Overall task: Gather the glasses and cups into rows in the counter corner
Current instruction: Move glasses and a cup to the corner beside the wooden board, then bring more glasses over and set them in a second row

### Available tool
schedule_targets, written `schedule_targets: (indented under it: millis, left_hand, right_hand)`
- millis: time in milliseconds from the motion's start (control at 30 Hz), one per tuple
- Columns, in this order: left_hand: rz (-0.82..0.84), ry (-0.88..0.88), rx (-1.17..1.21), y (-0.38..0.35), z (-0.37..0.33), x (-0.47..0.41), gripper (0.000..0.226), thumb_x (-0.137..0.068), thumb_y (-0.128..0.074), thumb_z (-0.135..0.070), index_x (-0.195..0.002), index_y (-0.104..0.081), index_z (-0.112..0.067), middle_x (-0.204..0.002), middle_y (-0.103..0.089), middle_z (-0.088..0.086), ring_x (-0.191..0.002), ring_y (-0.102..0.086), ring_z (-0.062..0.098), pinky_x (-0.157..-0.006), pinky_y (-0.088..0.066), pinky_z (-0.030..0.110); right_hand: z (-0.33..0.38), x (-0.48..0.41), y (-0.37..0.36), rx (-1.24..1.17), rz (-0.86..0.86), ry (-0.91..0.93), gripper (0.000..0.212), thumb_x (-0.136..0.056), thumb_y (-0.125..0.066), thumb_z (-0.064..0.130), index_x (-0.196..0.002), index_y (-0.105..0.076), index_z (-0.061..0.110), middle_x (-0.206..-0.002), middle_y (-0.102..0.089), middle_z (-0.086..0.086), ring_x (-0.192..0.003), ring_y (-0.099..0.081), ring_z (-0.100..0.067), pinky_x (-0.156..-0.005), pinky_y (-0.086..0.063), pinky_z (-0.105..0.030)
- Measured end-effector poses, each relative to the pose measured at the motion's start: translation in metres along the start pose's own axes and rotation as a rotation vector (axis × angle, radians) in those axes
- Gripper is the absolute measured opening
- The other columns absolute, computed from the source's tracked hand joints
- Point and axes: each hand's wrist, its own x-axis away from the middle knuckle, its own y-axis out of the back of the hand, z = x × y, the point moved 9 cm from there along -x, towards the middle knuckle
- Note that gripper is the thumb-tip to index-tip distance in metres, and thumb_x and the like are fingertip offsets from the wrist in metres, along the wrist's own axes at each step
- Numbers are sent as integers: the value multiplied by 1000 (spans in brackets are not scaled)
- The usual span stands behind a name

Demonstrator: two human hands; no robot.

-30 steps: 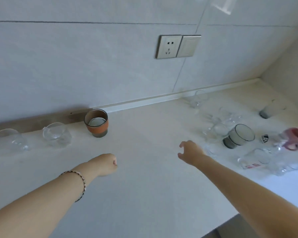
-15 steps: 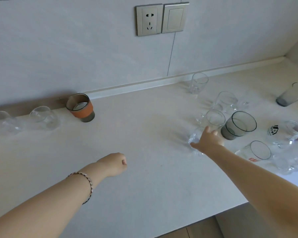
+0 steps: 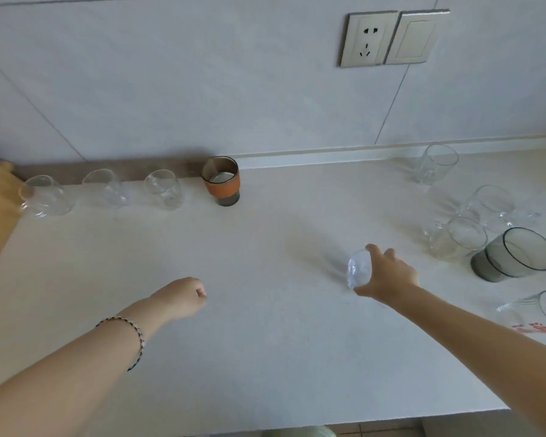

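Right hand (image 3: 386,272), centre right of frame: fingers clamped around a small clear glass (image 3: 359,269), above the white counter (image 3: 265,357). Left hand (image 3: 183,296), lower centre: fingers curled together, holding nothing. Upper left by the wall: three clear glasses (image 3: 163,189) and an orange-banded cup (image 3: 222,181) in a row.

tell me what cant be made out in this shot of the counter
- Small clear glass, head view: the right hand wraps it, hiding its far side.
- Printed glass: cut off by the right edge; red print unreadable.
- Left hand: curled, fingers hidden underneath.
- Orange-banded cup: contents unclear.
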Motion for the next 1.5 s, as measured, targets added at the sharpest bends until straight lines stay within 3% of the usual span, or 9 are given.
schedule_targets:
  millis: [167,300,533,800,1000,1133,1300,1400,1500]
  left_hand:
    - [-10,74,86,18,112,9,14,-91,-43,-18,-80,-53,-19,-88,-52,2,-79,-47,18,-70,-36,26]
    - [-24,120,124,39,215,13,34,-89,-42,-14,-60,-29,-27,-76,-35,-1,-72,-34,16,-52,-18,24]
    - [-39,217,172,68,361,12,31,-90,-37,-15,-62,-28,-25,-76,-38,-1,-75,-35,20,-53,-18,28]
    - [40,197,182,67,422,5,25,-91,-34,-15,-67,-32,-16,-63,-30,-1,-57,-28,19,-57,-21,28]
    - [47,165,206,71,440,-4,13,-91,-37,-19,-83,-46,-19,-87,-48,0,-79,-43,22,-71,-34,28]
    - [27,158,208,66,449,-10,30,-88,-39,-18,-60,-31,-25,-81,-41,-3,-79,-37,18,-65,-30,27]
    - [43,159,165,56,449,-17,32,-87,-40,-18,-58,-27,-25,-87,-40,-3,-79,-34,18,-62,-26,28]
    - [60,129,133,54,432,-23,30,-87,-40,-17,-60,-29,-26,-86,-39,-2,-79,-33,18,-54,-20,27]
    - [81,61,97,53,397,-30,33,-86,-40,-15,-58,-26,-26,-86,-37,0,-79,-33,18,-54,-18,27]
  right_hand:
    - [155,25,-23,36,86,234,90,-66,-70,51,-140,-25,29,-125,-47,-3,-103,-61,-24,-79,-46,-28]
    - [288,46,-44,9,120,347,93,-64,-72,52,-141,-24,30,-126,-48,-3,-105,-61,-23,-83,-47,-28]
    - [487,63,-84,-144,165,319,91,-63,-74,52,-138,-28,28,-121,-52,-4,-107,-59,-23,-80,-44,-28]
    - [657,46,-87,-219,81,348,84,-67,-76,42,-135,-30,22,-121,-48,-8,-106,-60,-27,-74,-40,-28]
    - [705,36,-99,-258,71,282,82,-71,-77,35,-136,-29,19,-127,-43,-12,-114,-54,-32,-86,-50,-35]
    - [716,41,-110,-336,102,252,90,-73,-77,35,-141,-21,18,-132,-35,-14,-121,-45,-35,-92,-47,-37]
    - [702,45,-123,-502,336,302,95,-73,-78,28,-144,-17,9,-138,-30,-13,-122,-46,-28,-92,-46,-32]
    - [654,46,-134,-640,526,238,81,-78,-75,20,-143,-29,8,-137,-46,-12,-111,-58,-25,-94,-49,-30]
    - [584,42,-141,-631,573,151,54,-85,-66,14,-134,-46,3,-111,-59,-14,-96,-63,-22,-80,-53,-27]
